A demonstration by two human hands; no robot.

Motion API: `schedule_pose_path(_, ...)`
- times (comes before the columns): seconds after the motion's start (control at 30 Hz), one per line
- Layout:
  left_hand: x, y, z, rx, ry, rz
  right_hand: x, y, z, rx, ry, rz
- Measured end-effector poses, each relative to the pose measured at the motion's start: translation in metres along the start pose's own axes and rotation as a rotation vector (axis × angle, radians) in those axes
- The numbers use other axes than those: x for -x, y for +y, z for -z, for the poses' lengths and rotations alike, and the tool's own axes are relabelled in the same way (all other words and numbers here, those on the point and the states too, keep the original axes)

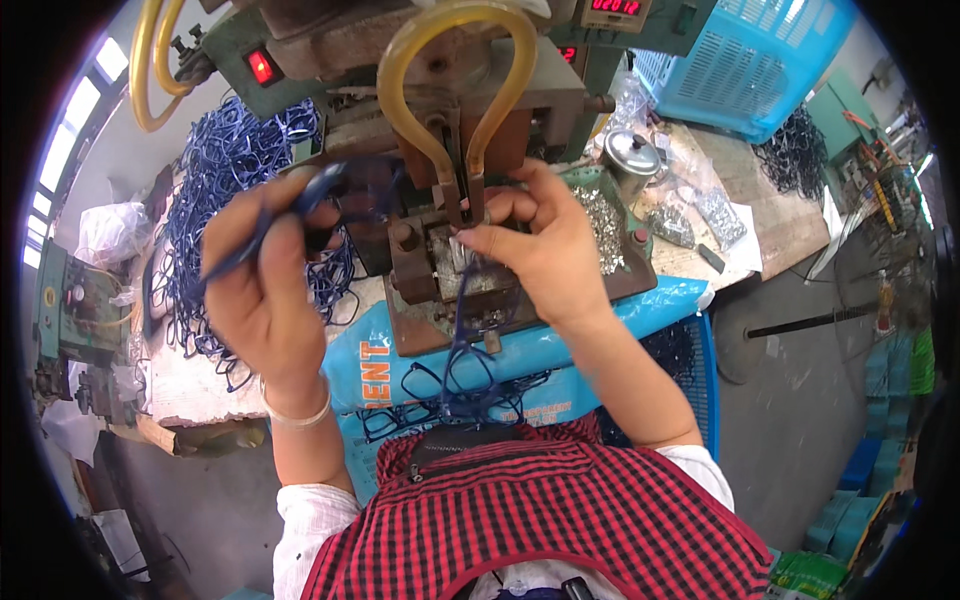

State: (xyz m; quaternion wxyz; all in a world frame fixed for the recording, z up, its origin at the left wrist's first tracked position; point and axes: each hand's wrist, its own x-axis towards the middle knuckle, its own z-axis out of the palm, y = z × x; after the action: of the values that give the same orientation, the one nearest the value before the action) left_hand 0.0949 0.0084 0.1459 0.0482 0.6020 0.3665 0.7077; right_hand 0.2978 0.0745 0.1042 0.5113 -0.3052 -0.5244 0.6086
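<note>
1. The right hand (540, 250) is curled, its fingertips pinching the end of a dark blue cord (462, 330) right at the metal block (455, 270) of the press, just under the two prongs coming down from above. The cord runs from that pinch down toward the person's lap, where more loops lie on a blue sack (380, 370).

2. The left hand (265, 290) is closed around another stretch of blue cord (290, 215), held up and to the left of the press, with the thumb pressed over it.

3. To do this well, I judge the cord end should sit square in the block's slot before the fingertips let go, with the left hand keeping the slack gently taut so the end does not twist out (the fingers are very close to the prongs, so they need to clear first).

4. Over the block arches a yellowish hose (455, 60) on the green press body (330, 50), which carries a lit red switch (262, 67).

5. Just right of the right hand is a tray of small silver clips (603, 225); beyond it stand a metal pot (632, 155) and clear bags of parts (715, 215).

6. A big heap of blue cords (215, 190) covers the bench at left; its loops could snag the held cord.

7. A light blue crate (760, 60) stands at the far right.
</note>
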Motion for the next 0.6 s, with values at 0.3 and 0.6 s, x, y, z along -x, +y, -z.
schedule_pose_path(0.3, -0.013, 0.003, -0.011, -0.071, -0.029, 0.046, 0.013, 0.009, -0.011, -0.146, 0.129, 0.003)
schedule_pose_path(0.6, 0.000, 0.040, -0.001, 0.102, -0.082, 0.315, 0.043, -0.015, -0.002, 0.187, 0.021, 0.109)
